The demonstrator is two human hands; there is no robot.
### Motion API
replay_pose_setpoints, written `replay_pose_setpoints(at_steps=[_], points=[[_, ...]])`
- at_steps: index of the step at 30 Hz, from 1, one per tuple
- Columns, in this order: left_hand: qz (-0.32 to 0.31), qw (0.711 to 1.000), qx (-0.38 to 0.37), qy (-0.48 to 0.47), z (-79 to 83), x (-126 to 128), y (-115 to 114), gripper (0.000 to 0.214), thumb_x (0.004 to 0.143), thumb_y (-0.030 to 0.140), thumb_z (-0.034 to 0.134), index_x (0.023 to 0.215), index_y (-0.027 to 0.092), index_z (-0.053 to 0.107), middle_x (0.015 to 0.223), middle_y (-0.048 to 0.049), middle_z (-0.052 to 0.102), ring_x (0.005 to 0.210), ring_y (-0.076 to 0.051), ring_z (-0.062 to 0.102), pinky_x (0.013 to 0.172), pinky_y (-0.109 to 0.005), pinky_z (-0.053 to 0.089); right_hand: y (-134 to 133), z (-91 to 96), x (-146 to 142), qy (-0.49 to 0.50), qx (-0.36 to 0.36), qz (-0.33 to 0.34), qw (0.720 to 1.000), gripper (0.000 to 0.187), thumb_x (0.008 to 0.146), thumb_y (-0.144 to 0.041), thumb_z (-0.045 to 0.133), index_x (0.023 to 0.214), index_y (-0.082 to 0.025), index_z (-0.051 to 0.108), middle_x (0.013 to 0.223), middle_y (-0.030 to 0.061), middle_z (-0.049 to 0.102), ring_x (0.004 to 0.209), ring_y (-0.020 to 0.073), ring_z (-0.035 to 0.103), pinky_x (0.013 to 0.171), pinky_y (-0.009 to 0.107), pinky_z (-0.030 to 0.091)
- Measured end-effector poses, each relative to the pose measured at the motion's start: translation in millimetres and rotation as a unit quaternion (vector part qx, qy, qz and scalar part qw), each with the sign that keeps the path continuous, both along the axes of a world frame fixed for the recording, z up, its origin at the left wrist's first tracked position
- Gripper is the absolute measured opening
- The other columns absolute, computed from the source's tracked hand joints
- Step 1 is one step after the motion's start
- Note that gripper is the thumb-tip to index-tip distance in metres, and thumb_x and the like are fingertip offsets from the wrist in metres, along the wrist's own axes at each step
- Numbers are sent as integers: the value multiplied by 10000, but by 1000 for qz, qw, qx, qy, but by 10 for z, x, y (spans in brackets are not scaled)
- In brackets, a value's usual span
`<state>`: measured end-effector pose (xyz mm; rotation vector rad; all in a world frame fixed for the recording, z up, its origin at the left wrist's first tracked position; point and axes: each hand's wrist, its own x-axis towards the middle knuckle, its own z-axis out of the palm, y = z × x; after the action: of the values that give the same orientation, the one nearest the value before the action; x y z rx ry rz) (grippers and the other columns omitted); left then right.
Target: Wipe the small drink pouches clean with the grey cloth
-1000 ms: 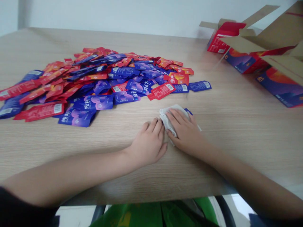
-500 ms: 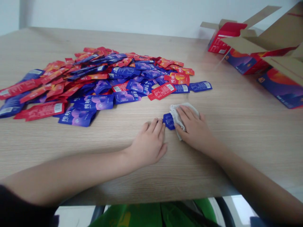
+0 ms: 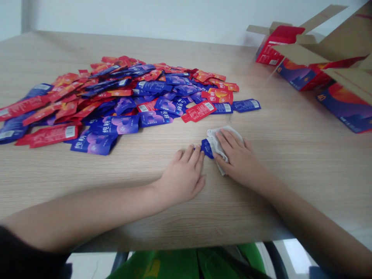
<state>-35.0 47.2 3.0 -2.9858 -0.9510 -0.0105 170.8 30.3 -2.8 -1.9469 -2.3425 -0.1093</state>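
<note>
A blue sachet (image 3: 207, 148) lies flat on the table, mostly covered by a folded white cloth (image 3: 218, 147). My right hand (image 3: 236, 157) is closed over this cloth, pressing it down on the sachet, with the fingertips spread across its top. At the sachet's narrow left end, my left hand (image 3: 186, 172) pins the tip to the table with its fingers held together and the thumb apart. Beyond both hands spreads a heap of red and blue sachets; a red sachet (image 3: 199, 111) and a blue sachet (image 3: 247, 105) lie at its near right edge.
Open cardboard boxes stand at the right: a small red box (image 3: 269, 50) at the back, a blue and red box (image 3: 300, 75), and another box (image 3: 345, 104) nearer. The wooden table (image 3: 139, 217) ends at its front edge close to my body, and a wall (image 3: 145, 19) rises behind.
My right hand and the cloth have shifted slightly over the blue sachet, with a cloth corner a little lower. My left hand stays at the sachet's tip.
</note>
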Motion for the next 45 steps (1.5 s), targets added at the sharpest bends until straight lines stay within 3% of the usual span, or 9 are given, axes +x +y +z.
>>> replay_pose_setpoints(at_steps=[7,11,13,18,24,30,36,42,45], points=[[2,1000,0,1,9,0,-5,597,973,377,361,1403,-22,471,1486,-262,436,1391,-398,396,1061,-501,384,15,-23,-107,7,15,54,998,569,974,-389,342,1480,-133,399,1564,130,385,1435,273,327,1133,517,257],[2,1000,5,-4,8,-2,-11,609,978,373,355,1433,-25,429,1504,-267,406,1386,-404,398,1056,-511,385,61,-28,27,11,21,-49,999,594,980,-415,334,1492,-115,372,1543,164,407,1414,311,356,1082,554,321],[1,1000,6,-4,4,-3,-10,609,979,372,347,1433,-27,428,1503,-266,409,1387,-405,393,1059,-511,381,57,-35,6,5,28,-60,998,595,981,-408,328,1484,-93,380,1542,186,400,1416,330,347,1076,572,317],[-1,1000,6,-4,-12,-7,2,609,977,388,347,1420,-18,451,1495,-258,423,1386,-405,390,1064,-509,374,22,-29,-99,2,19,45,999,566,979,-385,349,1481,-130,399,1570,135,373,1440,284,314,1133,532,255],[2,1000,11,1,-17,-4,-2,623,976,389,340,1447,-11,417,1498,-248,423,1382,-395,401,1069,-498,381,55,-59,15,-7,29,-64,998,604,989,-427,322,1493,-97,364,1556,177,381,1427,320,331,1088,562,310],[0,1000,5,-1,-1,-6,1,605,975,387,339,1403,-19,473,1479,-252,445,1380,-404,399,1068,-502,383,7,-75,-134,-15,24,48,998,576,990,-405,305,1494,-135,373,1581,128,353,1447,279,297,1137,531,243],[2,1000,1,-3,-2,-2,-2,619,972,377,365,1441,-22,421,1495,-263,421,1375,-408,406,1063,-520,383,77,-70,43,-11,25,-74,997,608,989,-431,309,1504,-111,343,1563,162,376,1433,311,322,1095,541,304],[0,1000,2,-2,0,-5,4,611,968,388,369,1407,-26,465,1485,-263,434,1378,-413,401,1067,-517,381,34,-75,-127,-6,27,48,998,569,981,-396,317,1481,-135,392,1574,131,367,1443,277,307,1130,525,244],[1,1000,1,-3,-5,-4,3,616,971,384,363,1427,-22,443,1492,-258,427,1378,-410,402,1067,-517,382,59,-56,-37,3,22,10,1000,581,986,-413,319,1494,-139,371,1566,135,381,1441,277,317,1117,521,272]])
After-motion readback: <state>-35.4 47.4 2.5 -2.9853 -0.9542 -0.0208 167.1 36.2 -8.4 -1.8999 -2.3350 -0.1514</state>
